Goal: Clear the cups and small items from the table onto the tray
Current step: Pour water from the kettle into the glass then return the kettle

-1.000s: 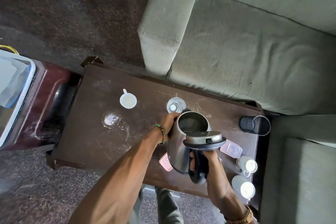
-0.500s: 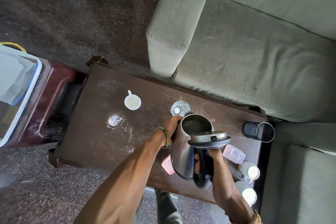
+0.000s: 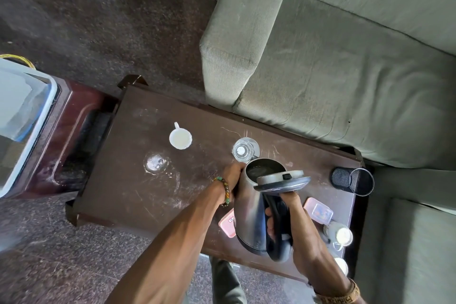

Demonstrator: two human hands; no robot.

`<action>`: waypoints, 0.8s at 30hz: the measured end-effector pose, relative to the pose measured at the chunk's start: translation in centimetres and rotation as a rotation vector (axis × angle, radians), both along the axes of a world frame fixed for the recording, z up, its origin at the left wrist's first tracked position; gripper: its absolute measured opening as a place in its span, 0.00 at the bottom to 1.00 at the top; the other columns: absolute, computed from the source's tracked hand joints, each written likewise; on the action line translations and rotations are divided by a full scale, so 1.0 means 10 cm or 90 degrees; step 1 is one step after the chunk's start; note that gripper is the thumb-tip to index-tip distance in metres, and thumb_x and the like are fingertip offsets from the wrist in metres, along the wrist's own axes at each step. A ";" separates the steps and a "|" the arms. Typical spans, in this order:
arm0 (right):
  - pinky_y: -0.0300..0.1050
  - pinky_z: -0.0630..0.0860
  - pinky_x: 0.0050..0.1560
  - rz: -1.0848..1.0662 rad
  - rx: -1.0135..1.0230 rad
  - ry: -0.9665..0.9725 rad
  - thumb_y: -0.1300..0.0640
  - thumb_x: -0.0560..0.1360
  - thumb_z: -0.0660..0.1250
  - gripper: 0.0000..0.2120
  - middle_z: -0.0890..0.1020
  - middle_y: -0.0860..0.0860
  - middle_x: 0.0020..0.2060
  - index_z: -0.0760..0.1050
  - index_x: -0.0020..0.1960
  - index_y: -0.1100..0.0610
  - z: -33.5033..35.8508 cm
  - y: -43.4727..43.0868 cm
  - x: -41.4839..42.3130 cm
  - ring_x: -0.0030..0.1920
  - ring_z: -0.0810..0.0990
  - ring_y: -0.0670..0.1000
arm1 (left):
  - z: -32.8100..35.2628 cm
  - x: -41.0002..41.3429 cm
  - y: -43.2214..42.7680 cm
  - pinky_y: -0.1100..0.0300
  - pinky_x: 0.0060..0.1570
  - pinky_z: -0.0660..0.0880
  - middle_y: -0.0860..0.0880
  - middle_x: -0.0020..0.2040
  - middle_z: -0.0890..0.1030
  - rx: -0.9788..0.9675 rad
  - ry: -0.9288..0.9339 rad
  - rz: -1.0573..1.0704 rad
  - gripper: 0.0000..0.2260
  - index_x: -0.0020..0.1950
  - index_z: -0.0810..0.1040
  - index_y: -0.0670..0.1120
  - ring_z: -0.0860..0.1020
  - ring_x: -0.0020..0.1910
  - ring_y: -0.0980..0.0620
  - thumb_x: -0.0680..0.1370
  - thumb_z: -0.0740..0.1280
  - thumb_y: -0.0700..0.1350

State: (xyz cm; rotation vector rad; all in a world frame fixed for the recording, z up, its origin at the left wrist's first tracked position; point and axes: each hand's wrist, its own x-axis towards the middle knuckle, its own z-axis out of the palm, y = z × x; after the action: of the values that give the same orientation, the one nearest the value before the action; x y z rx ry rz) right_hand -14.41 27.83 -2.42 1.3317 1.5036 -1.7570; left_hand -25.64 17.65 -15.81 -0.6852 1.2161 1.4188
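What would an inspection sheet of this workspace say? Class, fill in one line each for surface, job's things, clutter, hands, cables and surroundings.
Surface: dark wooden table, scratched and smudged.
Job's things: white cup, clear glass, second glass, two pink-lidded boxes; tray not identified.
Clutter: black mesh holder lying on its side.
Hands: left hand steadies steel kettle, lid open; right hand grips its handle.
Cables: yellow cord at left edge.
Surroundings: green sofa, dark floor.

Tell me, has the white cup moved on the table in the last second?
No. The white cup keeps its place on the table, the same way off the clear bottle beside it; only the camera view shifted.
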 end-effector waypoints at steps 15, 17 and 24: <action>0.52 0.74 0.43 0.002 -0.020 -0.019 0.18 0.56 0.67 0.36 0.81 0.57 0.33 0.82 0.34 0.53 0.04 0.03 -0.06 0.32 0.78 0.54 | 0.05 0.05 -0.03 0.56 0.47 0.75 0.43 0.46 0.83 0.046 -0.044 -0.023 0.23 0.49 0.82 0.44 0.80 0.44 0.46 0.58 0.72 0.54; 0.52 0.75 0.43 -0.003 -0.026 -0.025 0.17 0.54 0.67 0.38 0.82 0.57 0.33 0.83 0.34 0.53 0.03 0.03 -0.06 0.32 0.78 0.54 | 0.03 0.06 -0.04 0.56 0.48 0.76 0.44 0.43 0.84 0.037 -0.047 -0.029 0.23 0.43 0.83 0.45 0.81 0.43 0.46 0.53 0.73 0.55; 0.53 0.75 0.44 0.000 -0.025 -0.032 0.17 0.56 0.66 0.38 0.82 0.58 0.34 0.83 0.35 0.53 0.07 0.03 -0.06 0.33 0.78 0.54 | 0.02 0.08 -0.05 0.57 0.46 0.77 0.45 0.42 0.85 0.031 -0.042 -0.047 0.20 0.39 0.85 0.46 0.82 0.40 0.47 0.53 0.73 0.57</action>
State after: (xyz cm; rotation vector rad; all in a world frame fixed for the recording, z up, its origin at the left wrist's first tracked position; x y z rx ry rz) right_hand -15.04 28.11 -1.71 1.3456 1.4341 -1.7313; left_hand -24.88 17.16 -15.62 -0.6430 1.1406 1.3495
